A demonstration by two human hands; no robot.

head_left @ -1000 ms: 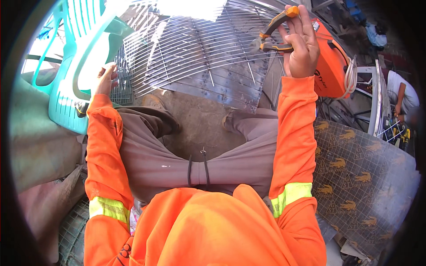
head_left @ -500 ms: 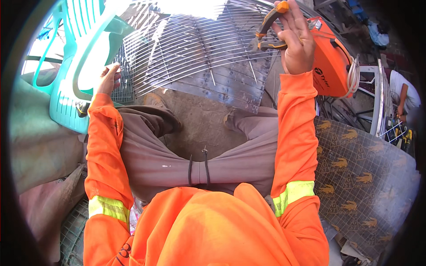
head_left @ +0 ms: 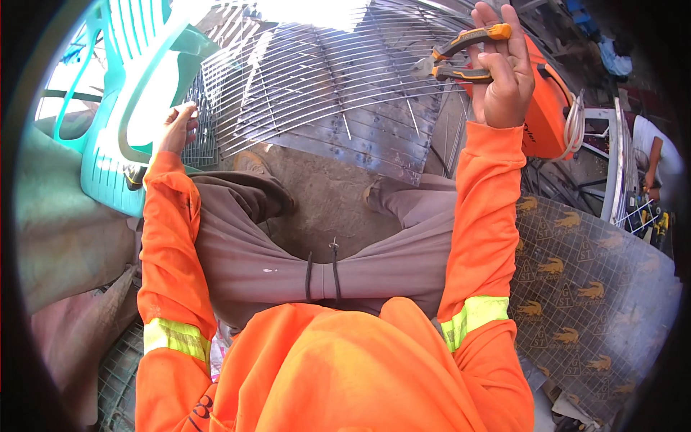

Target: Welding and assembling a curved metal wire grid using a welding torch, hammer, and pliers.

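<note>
1. Up at the top right, the right hand (head_left: pixel 504 72) is closed around the handles of a pair of pliers (head_left: pixel 461 57) with orange and black grips; the metal nose points left, over the far edge of the wire rack (head_left: pixel 324 86).
2. Lower on the left, the left hand (head_left: pixel 176 129) grips the near left corner of the wire rack, its fingers curled on the wires.
3. That rack, a grid of thin metal rods, lies tilted in front of the knees and spreads between both hands, over a grey metal sheet (head_left: pixel 374 144) lying on the ground.
4. Just left of the left hand stands a turquoise plastic chair (head_left: pixel 108 144), touching or nearly touching the rack's corner.
5. Behind the right hand sits an orange round case (head_left: pixel 551 108) with a loop of white cord (head_left: pixel 574 126) beside it.
6. At the right, under the right arm, lies wire mesh (head_left: pixel 597 302) over a dark sheet printed with gold figures.
7. Orange sleeves with yellow reflective bands cover both arms, and grey trousers cover the spread legs.
</note>
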